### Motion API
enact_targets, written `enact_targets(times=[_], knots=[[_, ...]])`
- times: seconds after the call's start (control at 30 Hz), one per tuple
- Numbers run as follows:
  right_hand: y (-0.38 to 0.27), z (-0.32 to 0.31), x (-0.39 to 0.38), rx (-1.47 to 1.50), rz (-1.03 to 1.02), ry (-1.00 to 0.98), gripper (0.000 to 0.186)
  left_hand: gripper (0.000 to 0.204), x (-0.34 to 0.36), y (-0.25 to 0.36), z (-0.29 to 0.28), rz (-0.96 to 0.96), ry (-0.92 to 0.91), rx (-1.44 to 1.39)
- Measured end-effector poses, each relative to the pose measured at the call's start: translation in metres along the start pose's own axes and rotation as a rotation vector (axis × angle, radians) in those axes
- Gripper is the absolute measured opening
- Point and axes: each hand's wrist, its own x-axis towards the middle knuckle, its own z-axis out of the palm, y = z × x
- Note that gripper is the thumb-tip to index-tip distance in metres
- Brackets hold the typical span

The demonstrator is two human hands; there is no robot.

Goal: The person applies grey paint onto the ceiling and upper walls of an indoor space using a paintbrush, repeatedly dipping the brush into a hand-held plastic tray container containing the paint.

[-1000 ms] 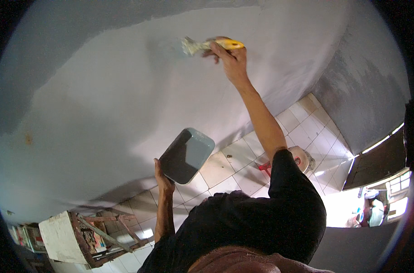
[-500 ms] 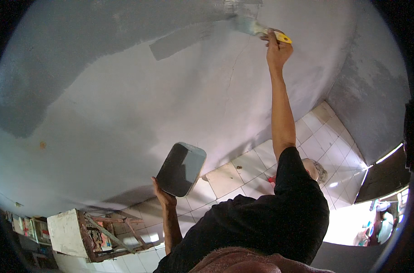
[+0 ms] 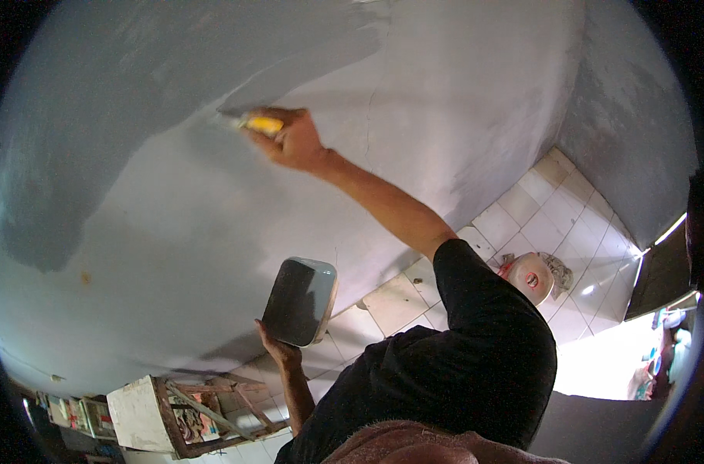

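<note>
High on the pale wall (image 3: 174, 286), my right hand (image 3: 286, 139) grips a paintbrush (image 3: 263, 125) with a yellow handle, its blurred bristles at the edge of a darker grey painted patch (image 3: 120, 77). Lower down, my left hand (image 3: 280, 348) holds a rectangular tray (image 3: 294, 298) by its side, with dark grey paint in it and a pale rim, slightly tilted in front of the wall.
At lower left stands a worn wooden stand with a white panel (image 3: 139, 410). A pinkish round container (image 3: 531, 278) and a grey rag sit on the tiled floor (image 3: 390, 305) at right. Further right are a grey side wall and a bright doorway (image 3: 607, 363).
My right hand with the brush has swept left and down from the upper right. The grey patch reaches further along the top. The tray has moved slightly lower.
</note>
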Motion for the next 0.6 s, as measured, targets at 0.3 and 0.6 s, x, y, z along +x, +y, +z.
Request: enact_targets(times=[0.3,0.6], knots=[[0.126,-0.230,0.035,-0.453,0.275,0.367,0.015,0.068,-0.001,-0.042,0.004,-0.058,0.054,-0.069],[0.087,-0.109,0.000,-0.588,0.023,0.089,0.023,0.070,0.005,-0.042,0.018,-0.012,0.034,-0.038]])
